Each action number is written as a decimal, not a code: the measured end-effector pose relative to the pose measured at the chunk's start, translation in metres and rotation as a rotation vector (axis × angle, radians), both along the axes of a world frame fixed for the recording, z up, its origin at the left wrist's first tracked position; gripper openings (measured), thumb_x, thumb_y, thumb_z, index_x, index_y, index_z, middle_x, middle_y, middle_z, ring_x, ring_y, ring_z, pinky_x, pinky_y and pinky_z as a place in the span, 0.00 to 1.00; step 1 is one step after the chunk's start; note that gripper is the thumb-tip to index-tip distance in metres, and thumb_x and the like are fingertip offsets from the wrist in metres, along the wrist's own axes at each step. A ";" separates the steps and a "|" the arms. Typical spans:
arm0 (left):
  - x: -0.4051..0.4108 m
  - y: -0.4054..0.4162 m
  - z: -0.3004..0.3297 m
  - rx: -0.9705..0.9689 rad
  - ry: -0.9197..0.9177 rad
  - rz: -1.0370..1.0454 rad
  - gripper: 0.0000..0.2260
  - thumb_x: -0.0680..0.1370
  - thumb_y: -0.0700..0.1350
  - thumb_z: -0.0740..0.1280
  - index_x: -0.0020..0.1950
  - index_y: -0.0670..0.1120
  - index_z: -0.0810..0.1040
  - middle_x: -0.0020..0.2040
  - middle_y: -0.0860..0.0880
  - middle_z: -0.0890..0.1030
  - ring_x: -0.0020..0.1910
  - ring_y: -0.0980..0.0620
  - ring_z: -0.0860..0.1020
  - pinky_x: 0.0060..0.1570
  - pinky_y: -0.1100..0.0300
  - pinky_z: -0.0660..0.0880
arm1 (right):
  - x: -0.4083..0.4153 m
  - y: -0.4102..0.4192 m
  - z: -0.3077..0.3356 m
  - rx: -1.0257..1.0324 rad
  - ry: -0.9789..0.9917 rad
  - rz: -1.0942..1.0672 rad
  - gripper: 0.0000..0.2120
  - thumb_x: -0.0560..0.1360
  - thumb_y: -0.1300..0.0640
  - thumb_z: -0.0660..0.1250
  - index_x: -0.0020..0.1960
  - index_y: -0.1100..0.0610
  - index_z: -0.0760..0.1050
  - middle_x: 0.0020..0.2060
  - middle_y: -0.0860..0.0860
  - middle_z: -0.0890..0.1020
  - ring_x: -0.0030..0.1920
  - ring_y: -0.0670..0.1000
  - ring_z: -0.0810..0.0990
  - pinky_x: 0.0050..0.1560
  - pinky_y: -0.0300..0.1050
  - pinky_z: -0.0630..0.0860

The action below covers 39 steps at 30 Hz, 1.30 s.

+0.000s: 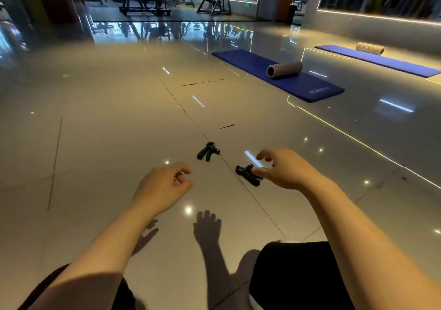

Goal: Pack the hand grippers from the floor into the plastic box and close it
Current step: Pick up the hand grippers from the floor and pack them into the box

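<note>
Black hand grippers lie on the glossy tile floor [107, 123] — the far gripper [208, 151] alone, the near gripper [247, 174] just beside the right hand [286, 170], fingers spread wide. Left hand [164, 185] hovers loosely curled, holding nothing. Blue mat [281, 75] with foam roller [284, 69] lies well beyond.

Black hand grippers [208, 151]; blue mats [279, 74]; ribbed grey roller [284, 69].

Both forearms are bare to the bottom edge of the view, no sleeve, watch or ring showing on the left hand [164, 185] or the right hand [286, 170], and the 2 knees below wear black fabric with a white shoe edge beneath.
</note>
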<state>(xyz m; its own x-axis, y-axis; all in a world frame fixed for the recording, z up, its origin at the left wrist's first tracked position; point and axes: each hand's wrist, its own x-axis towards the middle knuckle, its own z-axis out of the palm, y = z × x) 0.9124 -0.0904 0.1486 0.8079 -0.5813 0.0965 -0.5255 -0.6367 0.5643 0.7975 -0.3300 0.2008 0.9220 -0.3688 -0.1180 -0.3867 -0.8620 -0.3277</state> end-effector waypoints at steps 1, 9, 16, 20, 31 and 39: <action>0.013 -0.010 -0.005 0.019 0.016 0.007 0.11 0.75 0.51 0.67 0.57 0.53 0.76 0.43 0.57 0.77 0.42 0.58 0.76 0.47 0.58 0.75 | 0.011 -0.010 0.002 0.006 0.005 0.018 0.20 0.75 0.45 0.65 0.65 0.50 0.70 0.62 0.52 0.74 0.59 0.52 0.74 0.57 0.48 0.73; 0.104 -0.110 -0.008 0.033 0.120 0.044 0.11 0.75 0.52 0.67 0.55 0.53 0.77 0.45 0.56 0.78 0.47 0.53 0.77 0.49 0.57 0.75 | 0.094 -0.081 -0.013 -0.002 0.119 0.113 0.23 0.75 0.44 0.65 0.67 0.50 0.69 0.64 0.51 0.72 0.63 0.52 0.70 0.60 0.46 0.68; 0.181 -0.141 -0.024 0.057 0.261 0.102 0.12 0.74 0.53 0.68 0.56 0.52 0.76 0.49 0.51 0.78 0.47 0.53 0.77 0.49 0.58 0.74 | 0.198 -0.118 -0.034 -0.053 0.151 0.098 0.19 0.78 0.47 0.60 0.67 0.52 0.69 0.65 0.52 0.72 0.64 0.52 0.71 0.61 0.47 0.69; 0.220 -0.141 -0.056 0.069 0.312 0.160 0.14 0.75 0.52 0.67 0.59 0.52 0.75 0.48 0.53 0.77 0.46 0.54 0.75 0.45 0.61 0.70 | 0.258 -0.108 -0.046 -0.045 0.193 0.113 0.20 0.78 0.46 0.61 0.68 0.52 0.68 0.67 0.53 0.69 0.62 0.53 0.72 0.58 0.47 0.70; 0.289 -0.211 -0.155 0.087 0.368 0.164 0.16 0.75 0.49 0.67 0.61 0.48 0.74 0.52 0.49 0.76 0.49 0.51 0.74 0.48 0.59 0.70 | 0.232 -0.157 -0.219 0.222 0.378 -0.217 0.18 0.75 0.45 0.62 0.60 0.54 0.73 0.55 0.53 0.76 0.51 0.54 0.75 0.45 0.46 0.73; 0.326 -0.246 -0.273 0.411 0.413 0.173 0.27 0.75 0.49 0.67 0.72 0.51 0.63 0.70 0.45 0.63 0.69 0.44 0.62 0.65 0.50 0.64 | 0.236 -0.222 -0.329 0.274 0.448 -0.462 0.29 0.74 0.47 0.64 0.71 0.54 0.61 0.67 0.55 0.67 0.64 0.58 0.67 0.58 0.50 0.70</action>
